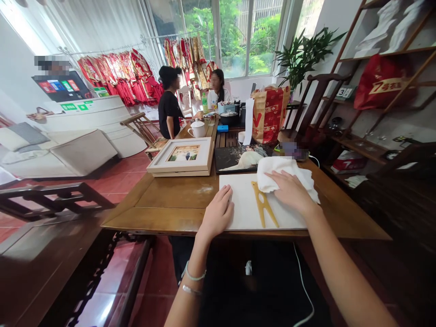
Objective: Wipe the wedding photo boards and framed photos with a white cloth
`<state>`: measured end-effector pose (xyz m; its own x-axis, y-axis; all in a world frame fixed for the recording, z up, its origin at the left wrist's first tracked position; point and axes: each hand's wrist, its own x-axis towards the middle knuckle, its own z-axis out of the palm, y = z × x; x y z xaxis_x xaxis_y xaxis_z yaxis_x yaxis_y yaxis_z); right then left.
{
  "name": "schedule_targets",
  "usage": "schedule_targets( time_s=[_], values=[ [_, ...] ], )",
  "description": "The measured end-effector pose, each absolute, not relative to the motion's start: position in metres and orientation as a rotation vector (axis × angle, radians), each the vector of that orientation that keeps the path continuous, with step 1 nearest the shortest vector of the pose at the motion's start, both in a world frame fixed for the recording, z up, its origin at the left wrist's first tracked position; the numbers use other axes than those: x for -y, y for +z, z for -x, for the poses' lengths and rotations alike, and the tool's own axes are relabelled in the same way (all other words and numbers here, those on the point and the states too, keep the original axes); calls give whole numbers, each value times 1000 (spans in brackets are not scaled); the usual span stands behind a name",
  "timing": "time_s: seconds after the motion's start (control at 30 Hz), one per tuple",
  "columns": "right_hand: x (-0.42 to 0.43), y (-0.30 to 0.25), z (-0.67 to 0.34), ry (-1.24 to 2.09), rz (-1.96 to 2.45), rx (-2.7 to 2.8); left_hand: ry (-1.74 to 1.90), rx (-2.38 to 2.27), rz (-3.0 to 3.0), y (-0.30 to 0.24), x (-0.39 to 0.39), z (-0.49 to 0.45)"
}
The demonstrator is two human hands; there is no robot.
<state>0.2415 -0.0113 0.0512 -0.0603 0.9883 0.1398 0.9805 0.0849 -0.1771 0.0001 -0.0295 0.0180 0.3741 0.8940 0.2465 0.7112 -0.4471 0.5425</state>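
Observation:
My right hand lies flat, fingers stretched, on a white cloth that rests on a flat white panel at the near edge of the wooden table. My left hand presses on the panel's left edge with its fingers curled down. A yellow A-shaped stand lies on the panel between my two hands.
A framed picture on a stack sits to the left, a dark photo print behind the panel. A white teapot, red paper bag and pots stand farther back, where two people sit. Wooden chairs flank the table; a white cable hangs near me.

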Motion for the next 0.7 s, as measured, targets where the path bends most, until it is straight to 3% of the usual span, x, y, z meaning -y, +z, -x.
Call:
schedule_targets(
  time_s=[0.27,0.53,0.7],
  values=[
    [-8,60,-173,42,1876,2296,777,-1384,-2250,15,28,0],
    [54,52,-160,14,1512,2524,1083,-1352,-2085,10,25,3],
    [100,57,-206,326,1222,2612,1070,-1388,-2089,10,27,2]
  ],
)
